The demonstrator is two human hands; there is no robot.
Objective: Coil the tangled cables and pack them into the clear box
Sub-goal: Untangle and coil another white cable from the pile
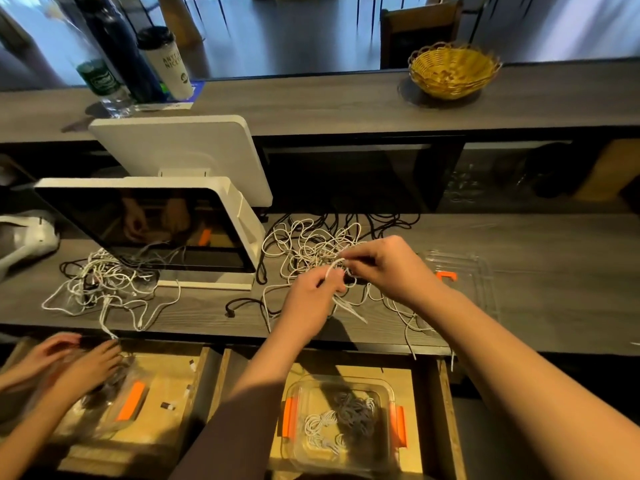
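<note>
Both hands work at the near edge of the tangle of white cables (311, 247) on the bench (554, 299). The left hand (313, 294) pinches a white cable strand (334, 266) that runs up and right into the right hand (384, 263), whose fingers pinch it just beside the knot. The clear box (341, 422), already holding coiled cables, sits in the open drawer (446, 410) directly below the hands, toward the person, so a finished coil would travel down and back.
</note>
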